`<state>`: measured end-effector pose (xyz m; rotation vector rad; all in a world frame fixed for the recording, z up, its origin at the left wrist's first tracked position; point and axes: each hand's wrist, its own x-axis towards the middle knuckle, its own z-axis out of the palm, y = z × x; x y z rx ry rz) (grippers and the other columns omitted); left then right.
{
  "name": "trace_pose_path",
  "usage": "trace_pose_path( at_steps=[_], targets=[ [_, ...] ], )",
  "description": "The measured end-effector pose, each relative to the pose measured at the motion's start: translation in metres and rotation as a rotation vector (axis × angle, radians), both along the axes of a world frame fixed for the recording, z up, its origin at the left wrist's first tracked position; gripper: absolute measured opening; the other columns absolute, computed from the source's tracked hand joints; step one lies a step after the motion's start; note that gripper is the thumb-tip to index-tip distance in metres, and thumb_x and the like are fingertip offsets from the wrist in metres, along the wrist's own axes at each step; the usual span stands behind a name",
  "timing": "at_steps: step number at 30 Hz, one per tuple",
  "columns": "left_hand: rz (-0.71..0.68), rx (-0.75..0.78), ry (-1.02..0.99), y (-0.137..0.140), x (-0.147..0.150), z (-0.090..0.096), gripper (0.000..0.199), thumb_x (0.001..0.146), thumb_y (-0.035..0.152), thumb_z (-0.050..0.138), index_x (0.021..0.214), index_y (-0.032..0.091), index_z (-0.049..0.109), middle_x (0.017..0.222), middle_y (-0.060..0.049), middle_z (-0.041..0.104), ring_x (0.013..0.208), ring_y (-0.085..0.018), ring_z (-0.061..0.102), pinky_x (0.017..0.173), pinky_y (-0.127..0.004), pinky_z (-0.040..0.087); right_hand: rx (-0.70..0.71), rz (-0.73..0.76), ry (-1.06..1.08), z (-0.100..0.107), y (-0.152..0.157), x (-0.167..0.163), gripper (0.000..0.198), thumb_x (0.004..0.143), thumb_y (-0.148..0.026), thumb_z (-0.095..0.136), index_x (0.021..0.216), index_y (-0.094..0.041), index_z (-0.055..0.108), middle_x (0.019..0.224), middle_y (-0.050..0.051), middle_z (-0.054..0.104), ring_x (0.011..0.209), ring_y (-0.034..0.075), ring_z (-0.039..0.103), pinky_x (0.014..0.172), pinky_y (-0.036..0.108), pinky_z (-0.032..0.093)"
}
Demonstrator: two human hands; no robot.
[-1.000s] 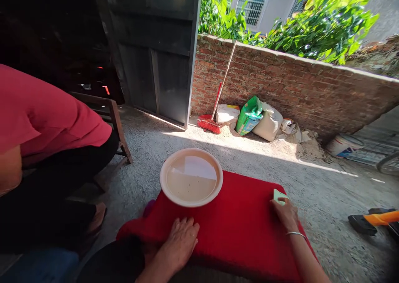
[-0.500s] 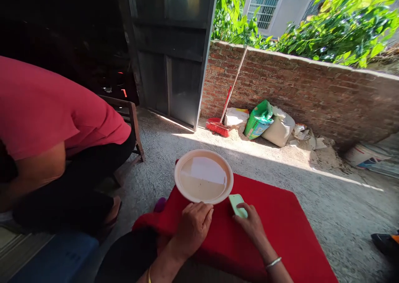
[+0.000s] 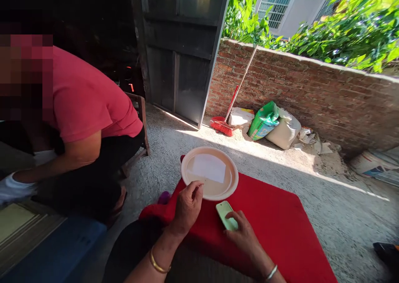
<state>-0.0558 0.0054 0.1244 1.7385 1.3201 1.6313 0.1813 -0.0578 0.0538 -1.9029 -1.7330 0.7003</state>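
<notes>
Grasps a pale green case [image 3: 220, 211] at its near right side with the right hand [image 3: 246, 235], just nearer than the water-filled basin [image 3: 235, 176] on the red-covered counter [image 3: 274, 210]. Pinches together the fingertips of the left hand [image 3: 188, 208] by the near rim of the basin; cannot tell about any tiny thing between them. Farther left, a person [image 3: 90, 94] in a red top, bent forward. On the far side, a green sack [image 3: 263, 123] near a brick wall [image 3: 311, 96].
</notes>
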Motion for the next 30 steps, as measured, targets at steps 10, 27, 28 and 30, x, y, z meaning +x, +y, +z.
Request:
trace_pose_path(
  at_steps=[10,27,28,30],
  targets=[
    [-0.036,-0.003,-0.008,0.003,0.002,0.001,0.020,0.091,0.024,0.051,0.094,0.021,0.071,0.086,-0.004,0.078,0.079,-0.016,0.073,0.073,-0.023,0.056,0.065,-0.403,-0.104,0.001,-0.007,0.006,0.034,0.071,-0.045,0.063,0.098,-0.025,0.066,0.088,0.003,0.052,0.082,0.026,0.060,0.074,0.038,0.050],
    [-0.107,-0.022,0.110,0.001,0.012,-0.005,0.021,0.093,0.028,0.050,0.094,0.021,0.070,0.088,-0.006,0.077,0.081,-0.018,0.073,0.076,-0.026,0.055,0.082,-0.307,-0.059,-0.008,-0.092,0.009,0.035,0.075,-0.044,0.062,0.105,-0.025,0.066,0.101,0.007,0.057,0.091,0.026,0.064,0.081,0.039,0.052],
    [-0.108,-0.027,0.121,0.001,0.013,-0.006,0.021,0.093,0.029,0.050,0.095,0.021,0.070,0.088,-0.006,0.078,0.082,-0.018,0.073,0.076,-0.026,0.055,0.068,-0.204,-0.049,-0.009,-0.096,-0.011,0.033,0.076,-0.038,0.062,0.106,-0.025,0.066,0.103,0.007,0.057,0.094,0.025,0.063,0.082,0.037,0.052],
    [-0.104,-0.030,0.137,0.002,0.014,-0.007,0.022,0.093,0.029,0.049,0.094,0.021,0.070,0.088,-0.006,0.078,0.082,-0.019,0.073,0.076,-0.027,0.056,-0.007,0.078,-0.023,-0.009,-0.103,-0.047,0.036,0.071,-0.027,0.066,0.107,-0.028,0.067,0.106,0.005,0.058,0.095,0.022,0.063,0.081,0.032,0.051]
  ],
)
